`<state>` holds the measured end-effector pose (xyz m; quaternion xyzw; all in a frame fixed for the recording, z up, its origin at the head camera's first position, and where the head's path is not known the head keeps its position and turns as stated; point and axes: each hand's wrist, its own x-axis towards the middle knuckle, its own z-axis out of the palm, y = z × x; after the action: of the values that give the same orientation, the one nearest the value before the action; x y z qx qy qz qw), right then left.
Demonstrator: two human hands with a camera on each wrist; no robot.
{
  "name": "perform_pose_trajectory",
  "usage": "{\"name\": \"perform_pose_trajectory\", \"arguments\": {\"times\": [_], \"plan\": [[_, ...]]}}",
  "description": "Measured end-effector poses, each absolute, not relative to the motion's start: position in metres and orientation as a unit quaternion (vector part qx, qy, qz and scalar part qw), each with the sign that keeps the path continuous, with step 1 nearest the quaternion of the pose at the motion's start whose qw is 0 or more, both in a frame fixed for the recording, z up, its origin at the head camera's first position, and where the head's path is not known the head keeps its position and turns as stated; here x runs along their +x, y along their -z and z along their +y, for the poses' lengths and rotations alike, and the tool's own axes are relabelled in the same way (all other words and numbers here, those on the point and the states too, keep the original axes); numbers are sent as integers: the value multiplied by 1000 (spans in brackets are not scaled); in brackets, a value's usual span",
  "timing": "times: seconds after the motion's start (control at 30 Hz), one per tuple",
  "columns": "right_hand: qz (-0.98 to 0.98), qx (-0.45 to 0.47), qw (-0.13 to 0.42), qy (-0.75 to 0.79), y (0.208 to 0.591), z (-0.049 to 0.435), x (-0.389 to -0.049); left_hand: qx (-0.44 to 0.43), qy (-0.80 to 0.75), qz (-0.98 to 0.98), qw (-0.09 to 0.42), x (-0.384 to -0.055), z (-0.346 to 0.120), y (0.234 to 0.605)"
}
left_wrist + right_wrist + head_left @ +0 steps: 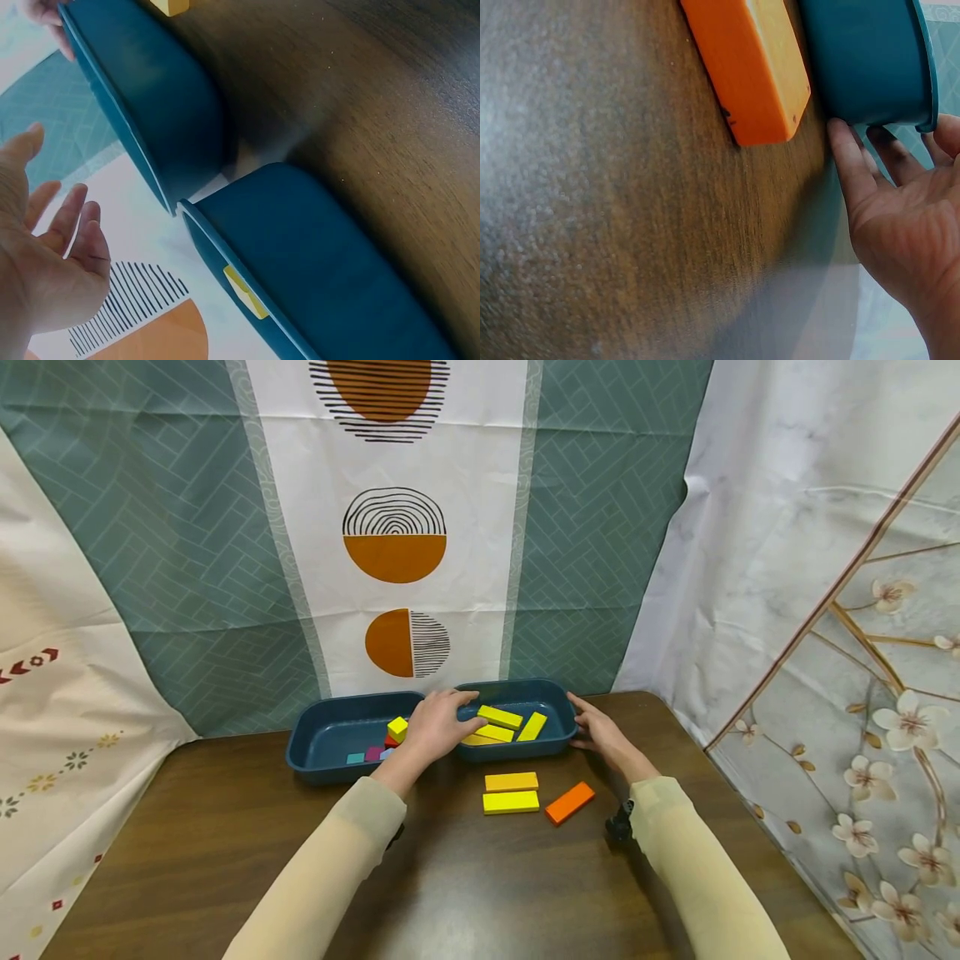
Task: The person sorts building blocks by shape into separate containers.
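Note:
My right hand (606, 737) touches the right end of the right-hand dark blue tray (558, 693). In the right wrist view, its extended fingers (851, 161) lie against the tray's end wall, with the thumb near the rim. Several yellow blocks (500, 717) lie inside that tray. Over its left end hovers my left hand (433, 727), fingers loosely spread and holding nothing. The left wrist view shows the same hand (56, 255) apart from both trays. Beside it stands the left-hand blue tray (303, 739), containing a yellow cube (397, 727) and several small coloured pieces.
In front of the right-hand tray, a light orange block (512, 782) and a yellow block (511, 802) lie parallel on the wooden table (247, 852). An orange block (570, 802) sits angled to their right. Patterned cloths (585, 527) hang behind and at both sides.

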<state>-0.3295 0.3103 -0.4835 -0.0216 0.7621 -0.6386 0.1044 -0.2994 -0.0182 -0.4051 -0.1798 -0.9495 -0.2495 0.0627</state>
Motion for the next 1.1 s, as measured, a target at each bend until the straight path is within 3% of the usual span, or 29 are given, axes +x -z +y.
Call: {"name": "perform_pose_trajectory", "arguments": {"times": [1.1], "plan": [[752,-30,104,651,484,314,-330,-265,332,-903,62,-264,6,396]]}}
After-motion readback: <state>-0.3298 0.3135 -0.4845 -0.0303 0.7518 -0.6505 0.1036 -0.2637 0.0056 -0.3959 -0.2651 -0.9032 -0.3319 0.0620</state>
